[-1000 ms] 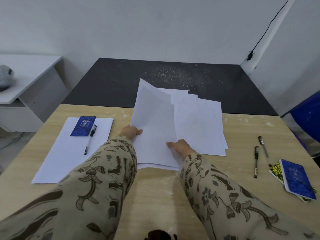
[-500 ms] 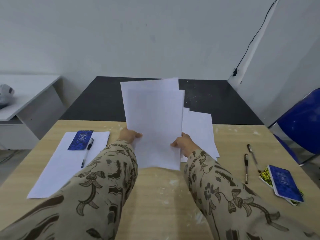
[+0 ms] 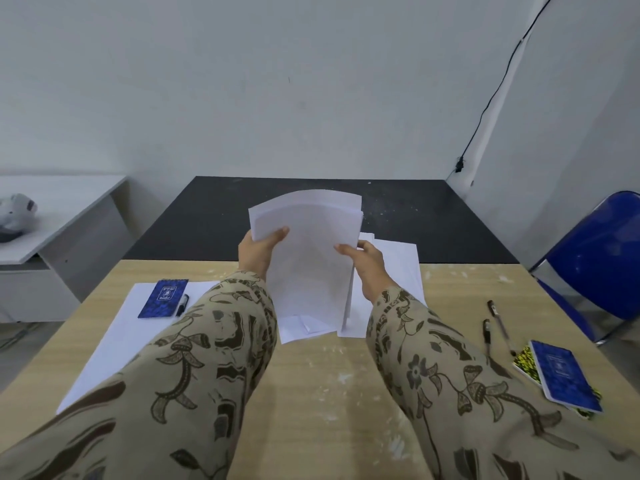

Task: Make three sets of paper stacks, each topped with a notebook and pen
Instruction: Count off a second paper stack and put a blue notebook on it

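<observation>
Both hands hold a sheaf of white paper upright over the table's middle, its lower edge down near the sheets on the table. My left hand grips its left edge, my right hand its right edge. More loose white sheets lie flat behind and under it. At the left a paper stack carries a blue notebook and a pen. At the right lie two pens and a blue notebook on top of a yellow-patterned one.
The wooden table butts against a dark table behind it. A blue chair stands at the right. A white desk with a pale object sits at the left. A cable runs down the wall.
The paper sheaf has come up from the table and now stands upright between my hands, with its sheets drawn closer together. The view has tilted up.
</observation>
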